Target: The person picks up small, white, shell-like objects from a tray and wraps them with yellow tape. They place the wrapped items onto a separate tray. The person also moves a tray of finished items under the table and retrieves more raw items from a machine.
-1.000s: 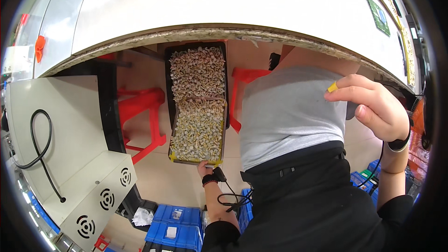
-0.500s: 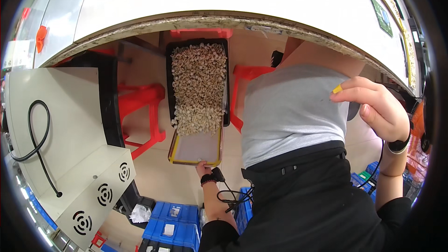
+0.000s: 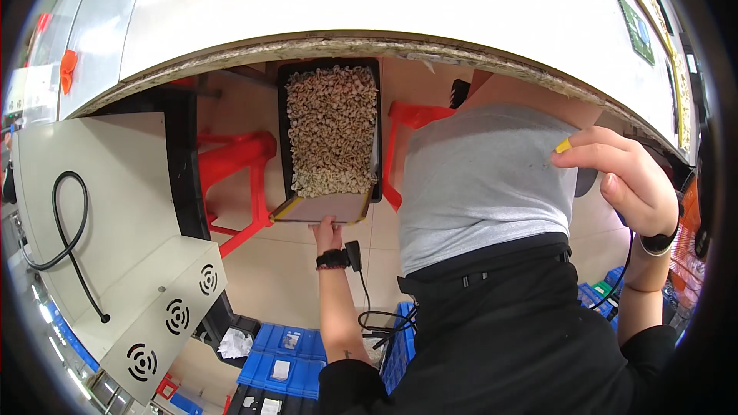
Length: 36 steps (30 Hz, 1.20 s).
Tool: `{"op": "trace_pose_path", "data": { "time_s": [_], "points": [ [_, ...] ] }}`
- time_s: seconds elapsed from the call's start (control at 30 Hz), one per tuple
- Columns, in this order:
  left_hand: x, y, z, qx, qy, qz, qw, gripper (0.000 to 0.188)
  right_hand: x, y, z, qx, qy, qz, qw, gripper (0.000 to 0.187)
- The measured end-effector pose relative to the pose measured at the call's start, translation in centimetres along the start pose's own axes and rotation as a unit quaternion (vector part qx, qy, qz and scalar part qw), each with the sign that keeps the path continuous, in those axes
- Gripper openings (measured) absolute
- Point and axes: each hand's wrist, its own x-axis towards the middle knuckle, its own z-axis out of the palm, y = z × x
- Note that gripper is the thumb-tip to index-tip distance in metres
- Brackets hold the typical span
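My left hand grips the near edge of a shallow white tray with yellow trim. That tray is tilted, its far edge against the pile in a black bin. Many small pale beige curled pieces fill the bin; what exactly they are I cannot make out. On the right, my right hand is raised beside the grey cloth over my lap, fingers apart, holding nothing. A yellow cover sits on one of its fingertips.
A white worktable spans the far side, its chipped edge above the bin. Red stools stand either side of the bin. At left is a white metal cabinet with a black cable. Blue boxes lie on the floor nearby.
My left hand has moved forward and lifted the tray's near edge, so the tray now tips steeply toward the bin. My right hand has barely moved.
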Motion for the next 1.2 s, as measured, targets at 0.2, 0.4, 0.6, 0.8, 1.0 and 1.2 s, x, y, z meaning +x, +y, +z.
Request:
{"op": "trace_pose_path", "data": {
  "time_s": [0.2,0.4,0.6,0.8,1.0,1.2],
  "points": [
    [2.5,3.3,2.6,0.098,0.006,-0.076,0.992,0.007,-0.4,-0.4,-0.6,0.016,0.009,0.035,0.999,0.048],
    [3.5,2.4,0.4,0.1,0.059,-0.133,0.984,0.012,-0.4,-0.8,-1.3,0.006,0.011,0.046,0.999,0.057],
    [4.6,1.5,-2.6,0.101,0.127,-0.139,0.977,0.027,-0.3,-0.5,-2.0,0.014,0.005,0.046,0.999,0.058],
    [4.2,1.0,-2.7,0.111,0.167,-0.072,0.977,0.027,0.1,-0.4,-2.2,0.018,-0.001,0.032,0.999,0.059],
    [3.6,0.7,-5.2,0.244,0.039,0.035,0.968,0.02,0.1,-0.1,-2.4,0.029,0.0,0.039,0.999,0.06],
    [0.8,3.9,0.0,0.083,0.13,-0.084,0.984,0.037,0.0,0.1,-2.4,0.037,0.01,0.04,0.998,0.06]
  ]
}}
